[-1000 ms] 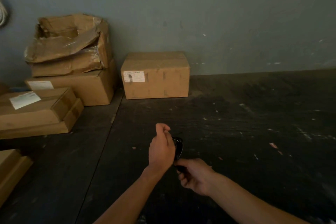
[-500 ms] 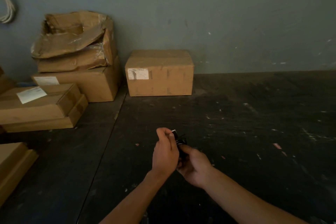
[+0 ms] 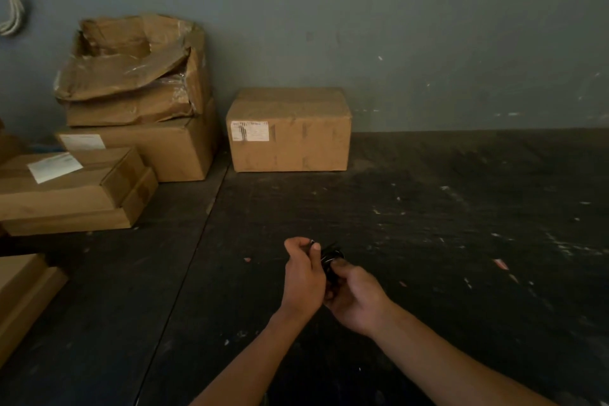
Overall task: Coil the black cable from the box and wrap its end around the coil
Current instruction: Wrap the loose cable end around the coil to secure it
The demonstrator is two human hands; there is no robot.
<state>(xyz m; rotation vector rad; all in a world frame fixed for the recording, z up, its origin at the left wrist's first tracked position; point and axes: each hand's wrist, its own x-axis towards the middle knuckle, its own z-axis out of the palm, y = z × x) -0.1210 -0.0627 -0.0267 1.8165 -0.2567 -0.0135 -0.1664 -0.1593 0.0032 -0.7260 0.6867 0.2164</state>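
A small black coiled cable [image 3: 331, 259] sits between my two hands above the dark table [image 3: 428, 224]. My right hand [image 3: 357, 297] grips the coil from the right and below. My left hand [image 3: 303, 270] is closed on the cable's end, whose small plug tip shows at the thumb and forefinger, just left of the coil. Most of the coil is hidden by my fingers. A closed cardboard box [image 3: 290, 130] with a white label stands at the back against the wall.
A stack of cardboard boxes [image 3: 131, 128] with a torn, crumpled one on top fills the back left. Two flat boxes [image 3: 72, 191] lie in front of it. Another box edge [image 3: 23, 293] juts in at the left. A grey wall closes the back.
My hands have come closer together around the coil. The left hand has moved down and right with the cable end, drawing it across the coil.
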